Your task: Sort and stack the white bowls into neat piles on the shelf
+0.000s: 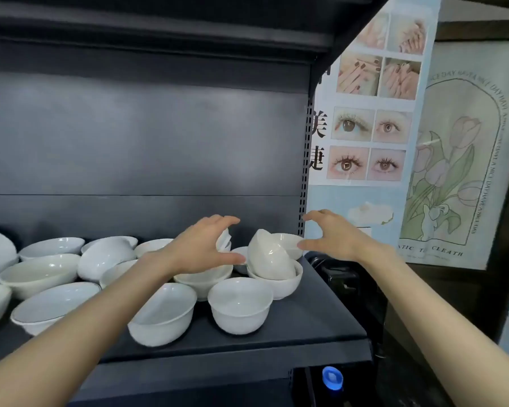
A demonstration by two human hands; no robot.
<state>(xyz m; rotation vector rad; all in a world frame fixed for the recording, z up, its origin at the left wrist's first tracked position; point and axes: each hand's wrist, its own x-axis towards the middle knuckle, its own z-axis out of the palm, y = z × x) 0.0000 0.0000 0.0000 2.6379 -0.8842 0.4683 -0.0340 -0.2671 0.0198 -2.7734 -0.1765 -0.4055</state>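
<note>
Plainly, the glazed white ceramic bowls (238,304) lie jumbled along the dark metal shelf (321,318), mostly unstacked; one tipped white bowl (269,255) leans inside another at the far right; the left hand (200,245) and right hand (332,236) hover either side of it, fingers spread, holding nothing; hard, slick and breakable, it probably wants a two-sided hold at the rim.

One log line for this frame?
reaching | left hand open | right hand open | tipped bowl between hands | bowls loose on shelf
</note>
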